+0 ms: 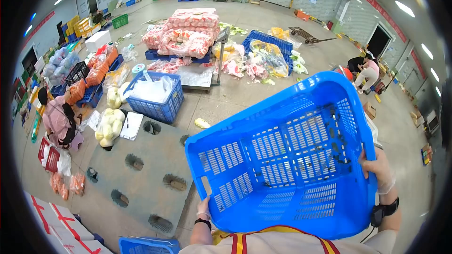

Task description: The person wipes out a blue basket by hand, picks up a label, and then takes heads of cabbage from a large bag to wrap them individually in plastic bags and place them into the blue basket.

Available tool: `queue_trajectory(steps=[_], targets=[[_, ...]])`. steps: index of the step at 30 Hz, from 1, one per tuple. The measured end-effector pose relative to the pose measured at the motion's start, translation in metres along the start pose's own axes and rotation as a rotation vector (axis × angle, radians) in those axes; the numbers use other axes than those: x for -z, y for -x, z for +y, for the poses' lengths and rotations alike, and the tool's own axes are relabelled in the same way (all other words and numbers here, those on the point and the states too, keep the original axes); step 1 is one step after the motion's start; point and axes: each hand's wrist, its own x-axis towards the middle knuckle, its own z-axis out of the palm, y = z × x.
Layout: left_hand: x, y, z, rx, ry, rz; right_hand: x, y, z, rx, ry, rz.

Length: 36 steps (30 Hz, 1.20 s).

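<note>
A large blue plastic crate [292,160] with slotted walls is tilted in front of my body, its open side facing me. Dark bits cling to its inside. My left hand [203,208] grips the crate's left end by the handle slot. On the opposite end, my right hand [378,169] is wrapped round the rim, in what looks like a clear glove. Below and left of the crate lies a grey pallet [110,167] with oval holes on the floor.
A blue basket [153,96] with white plastic stands beyond the pallet, near a clipboard [132,126] and bagged produce [109,127]. A platform scale [197,76] stands behind. One person [59,117] crouches at left; others [368,73] are at right. White boxes [61,223] stand lower left.
</note>
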Motion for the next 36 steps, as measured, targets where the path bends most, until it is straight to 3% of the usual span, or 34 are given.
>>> queue_trajectory(steps=[1, 3, 4, 6, 8, 9, 11, 15, 20, 27, 35, 36], targets=[[-0.015, -0.012, 0.013, -0.002, -0.005, 0.011, 0.008, -0.029, 0.009, 0.02, -0.025, 0.011], [-0.07, -0.026, 0.057, -0.238, -0.255, 0.237, 0.03, -0.095, 0.021, 0.041, -0.056, 0.0], [-0.07, -0.063, 0.063, -0.323, -0.252, 0.24, 0.042, -0.13, 0.026, 0.053, -0.039, -0.026], [-0.101, -0.062, 0.1, -0.497, -0.215, 0.343, 0.049, -0.198, 0.046, 0.116, -0.049, -0.049], [-0.128, -0.049, 0.149, -0.569, -0.332, 0.499, 0.052, -0.273, 0.054, 0.093, -0.054, -0.129], [-0.149, -0.029, 0.178, -0.569, -0.538, 0.683, 0.049, -0.306, 0.057, 0.068, -0.055, -0.19], [-0.134, -0.04, 0.219, -0.61, -0.782, 0.907, 0.033, -0.375, 0.071, 0.036, -0.079, -0.263], [-0.165, 0.005, 0.291, -0.587, -0.811, 1.121, -0.025, -0.485, 0.081, -0.054, -0.154, -0.474], [-0.176, 0.022, 0.338, -0.506, -0.776, 1.239, -0.124, -0.603, 0.064, -0.027, -0.105, -0.632], [-0.16, -0.045, 0.386, -0.375, -0.609, 1.411, -0.242, -0.758, -0.013, 0.045, -0.033, -0.911], [-0.212, -0.098, 0.426, -0.313, -0.455, 1.542, -0.396, -0.921, -0.105, 0.094, 0.018, -1.174], [-0.216, -0.108, 0.425, -0.357, -0.328, 1.533, -0.42, -0.94, -0.114, 0.113, 0.059, -1.175]])
